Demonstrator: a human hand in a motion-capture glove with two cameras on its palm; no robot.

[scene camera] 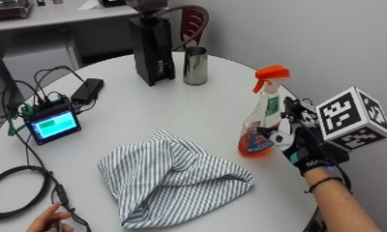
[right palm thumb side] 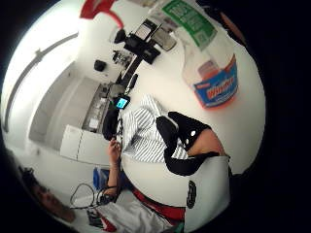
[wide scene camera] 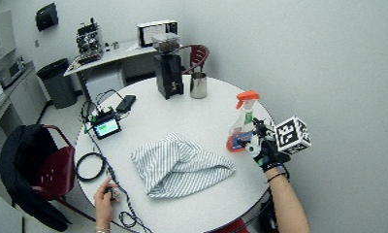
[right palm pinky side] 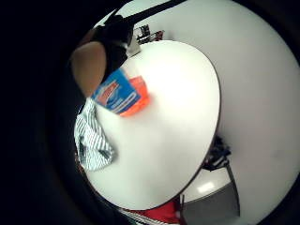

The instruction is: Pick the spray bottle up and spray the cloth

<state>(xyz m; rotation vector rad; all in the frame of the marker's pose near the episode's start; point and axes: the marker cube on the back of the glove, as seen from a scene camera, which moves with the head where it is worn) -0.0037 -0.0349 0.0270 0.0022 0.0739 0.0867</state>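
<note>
A clear spray bottle [scene camera: 263, 116] with an orange trigger head and orange liquid stands upright near the right edge of the round white table [scene camera: 181, 111]. My gloved right hand [scene camera: 300, 145] is just to the right of the bottle's lower body. Its fingers reach toward the bottle without closing round it. A striped grey-and-white cloth [scene camera: 174, 179] lies crumpled in the middle front of the table, left of the bottle. The palm views show the bottle's blue label [right palm pinky side: 124, 96] close by, with the cloth [right palm pinky side: 91, 140] beside it on the table.
A tall black appliance [scene camera: 152, 48] and a metal cup [scene camera: 195, 65] stand at the back of the table. A small screen device [scene camera: 52, 123], a black box [scene camera: 87, 89] and cables [scene camera: 20, 188] occupy the left side. The bare left hand [scene camera: 49, 220] rests at the front left edge.
</note>
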